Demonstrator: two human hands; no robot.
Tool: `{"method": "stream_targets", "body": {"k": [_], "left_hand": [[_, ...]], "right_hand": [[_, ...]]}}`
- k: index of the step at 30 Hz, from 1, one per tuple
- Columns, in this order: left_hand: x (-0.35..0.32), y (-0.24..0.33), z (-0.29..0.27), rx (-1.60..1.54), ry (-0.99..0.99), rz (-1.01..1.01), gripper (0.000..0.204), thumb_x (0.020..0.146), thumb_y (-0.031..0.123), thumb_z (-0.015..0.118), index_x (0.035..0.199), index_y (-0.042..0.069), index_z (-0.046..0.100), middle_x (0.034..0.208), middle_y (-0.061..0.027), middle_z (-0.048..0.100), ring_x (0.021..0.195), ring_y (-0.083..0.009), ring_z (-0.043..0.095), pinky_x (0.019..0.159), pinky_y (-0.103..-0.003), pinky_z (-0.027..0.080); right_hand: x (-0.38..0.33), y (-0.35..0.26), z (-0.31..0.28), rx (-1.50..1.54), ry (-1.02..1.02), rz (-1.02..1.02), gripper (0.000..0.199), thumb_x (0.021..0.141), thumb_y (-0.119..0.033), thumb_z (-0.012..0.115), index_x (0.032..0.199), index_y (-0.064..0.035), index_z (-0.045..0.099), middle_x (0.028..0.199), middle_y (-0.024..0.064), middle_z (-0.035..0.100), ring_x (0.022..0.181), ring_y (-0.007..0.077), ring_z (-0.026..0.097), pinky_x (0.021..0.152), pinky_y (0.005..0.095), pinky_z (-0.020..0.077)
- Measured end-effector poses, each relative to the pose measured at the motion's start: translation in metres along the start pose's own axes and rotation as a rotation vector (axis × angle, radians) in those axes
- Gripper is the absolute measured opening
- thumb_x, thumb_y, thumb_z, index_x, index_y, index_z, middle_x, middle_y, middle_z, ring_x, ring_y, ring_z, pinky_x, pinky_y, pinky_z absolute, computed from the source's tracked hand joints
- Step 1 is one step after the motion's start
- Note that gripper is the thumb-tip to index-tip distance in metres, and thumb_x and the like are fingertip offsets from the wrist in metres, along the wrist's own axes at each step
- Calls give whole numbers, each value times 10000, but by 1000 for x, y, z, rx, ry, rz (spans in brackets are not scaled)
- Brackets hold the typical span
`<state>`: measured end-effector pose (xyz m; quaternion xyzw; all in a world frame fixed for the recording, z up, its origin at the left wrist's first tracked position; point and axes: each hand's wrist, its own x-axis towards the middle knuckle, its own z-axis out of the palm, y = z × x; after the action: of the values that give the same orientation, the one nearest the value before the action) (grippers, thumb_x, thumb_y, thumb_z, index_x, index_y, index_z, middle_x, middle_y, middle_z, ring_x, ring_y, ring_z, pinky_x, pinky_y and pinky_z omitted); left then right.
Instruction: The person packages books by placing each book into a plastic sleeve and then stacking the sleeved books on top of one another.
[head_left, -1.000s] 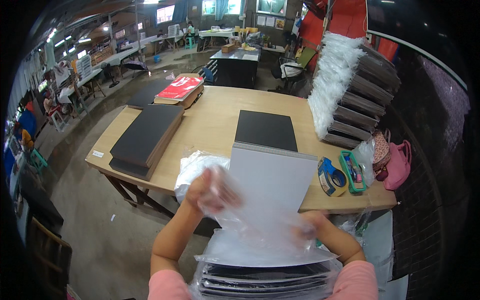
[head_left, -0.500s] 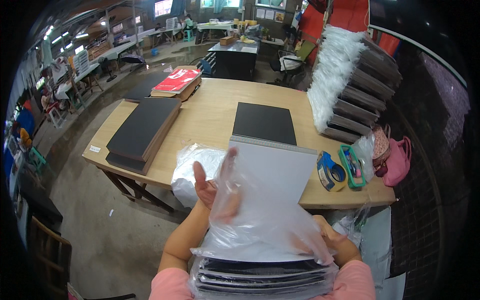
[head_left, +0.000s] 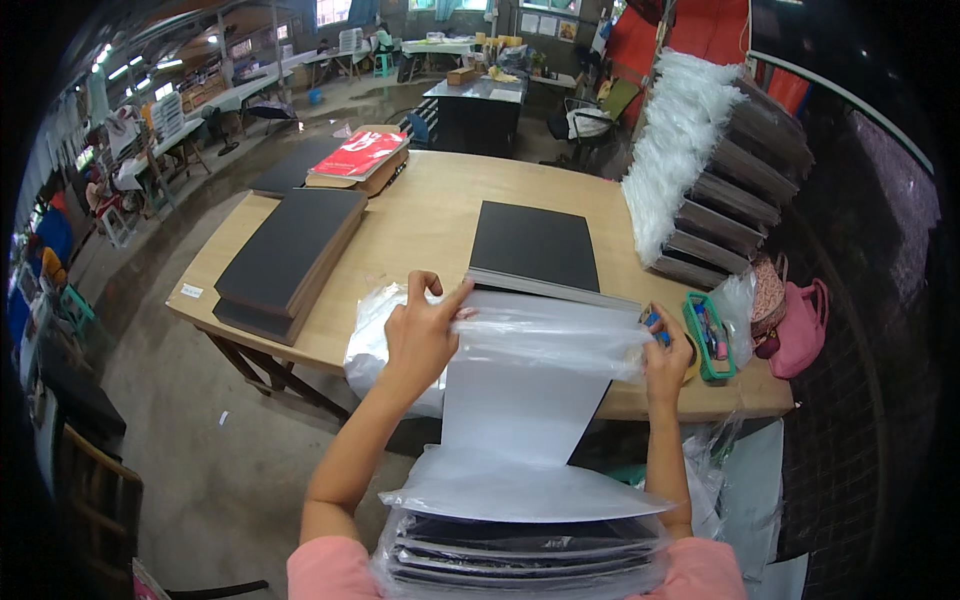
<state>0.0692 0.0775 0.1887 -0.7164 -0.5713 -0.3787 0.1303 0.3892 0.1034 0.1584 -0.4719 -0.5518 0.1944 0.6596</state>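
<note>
A clear plastic bag is stretched taut between my two hands over the far part of a white sheet. My left hand pinches the bag's left edge, and my right hand grips its right edge. Just beyond the bag, a thick black-covered pad lies on the table, its pale edge facing me. Close to my body is a stack of black pads in clear plastic. Whether the bag goes around the sheet or only lies across it, I cannot tell.
The wooden table holds black boards, a red-covered book, crumpled plastic and a green tray of pens. A tall stack of plastic-wrapped pads and a pink bag are at right. A blue tape dispenser is partly behind my right hand.
Both hands have moved forward and apart with the plastic bag, drawing it away from my body toward the black pad. More of the white sheet now shows.
</note>
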Motion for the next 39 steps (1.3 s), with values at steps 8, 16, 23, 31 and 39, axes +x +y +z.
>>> {"method": "stream_targets", "body": {"k": [8, 16, 23, 31, 39], "left_hand": [[-13, -34, -28, -1219, -977, -740, 306, 846, 333, 614, 956, 55, 681, 950, 4, 597, 855, -96, 488, 694, -299, 376], [-130, -102, 46, -1732, -1072, -1278, 57, 896, 78, 566, 924, 39, 598, 735, 8, 599, 564, -54, 563, 440, -158, 467], [-280, -122, 126, -1542, -1038, -1473, 52, 869, 106, 628, 871, 54, 624, 695, -1, 620, 540, -70, 562, 470, -192, 475], [-140, -92, 38, -919, -912, -613, 220, 884, 219, 589, 878, 11, 663, 681, -70, 645, 546, -131, 582, 521, -293, 466], [-52, -131, 49, 187, -103, -260, 162, 745, 130, 666, 905, 106, 677, 1041, -120, 549, 965, -308, 527, 839, -454, 406]], "right_hand": [[6, -36, -59, 154, -728, 553, 105, 752, -120, 652, 769, -19, 679, 721, 51, 627, 569, 87, 544, 528, 210, 404], [-122, 66, -73, 540, -337, 998, 124, 824, -180, 644, 788, -62, 651, 743, 49, 623, 794, 132, 586, 680, 256, 441], [-176, 129, -83, 98, -866, 999, 220, 790, -170, 697, 666, -8, 616, 635, 30, 558, 548, 62, 469, 462, 231, 295], [-188, 169, -106, -448, -713, 815, 362, 673, -330, 793, 704, 0, 650, 659, 82, 622, 614, 184, 589, 562, 305, 464], [-36, -25, -24, -664, -1277, 53, 428, 748, -412, 729, 757, -10, 584, 664, 132, 629, 629, 263, 643, 576, 349, 490]]}}
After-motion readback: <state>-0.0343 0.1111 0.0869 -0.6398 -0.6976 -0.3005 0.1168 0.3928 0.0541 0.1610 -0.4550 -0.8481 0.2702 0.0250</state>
